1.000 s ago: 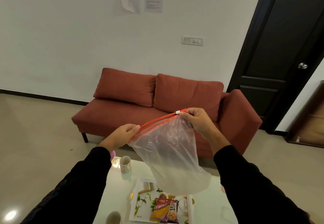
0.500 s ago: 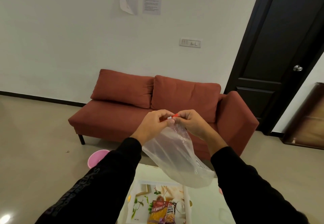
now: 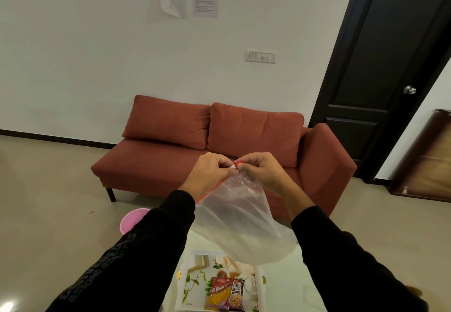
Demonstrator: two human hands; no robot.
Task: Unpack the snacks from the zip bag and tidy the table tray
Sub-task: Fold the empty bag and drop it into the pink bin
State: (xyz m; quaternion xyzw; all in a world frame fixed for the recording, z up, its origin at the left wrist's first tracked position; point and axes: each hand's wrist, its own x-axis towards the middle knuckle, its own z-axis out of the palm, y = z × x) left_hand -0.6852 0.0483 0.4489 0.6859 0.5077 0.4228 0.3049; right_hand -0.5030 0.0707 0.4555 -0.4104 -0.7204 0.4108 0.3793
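Both hands raised in front of the chest, above the table's far end; left hand [image 3: 211, 173] and right hand [image 3: 262, 172] meet fingertip to fingertip, each pinching the red zip strip of the zip bag [image 3: 240, 219] at its white slider [image 3: 233, 166]; the strip's remaining length runs down and left beneath the left wrist. Bag clear, apparently empty, hanging slack from the pinch toward the lower right, its bottom over the tray's far edge. Tray [image 3: 260, 292], white with leaf print, lies flat on the table [image 3: 288, 289]; two snack packets lie side by side at the tray's near edge: yellow-red packet [image 3: 218, 295], touching the peanut packet [image 3: 236, 295] on its right. Both sleeves black.
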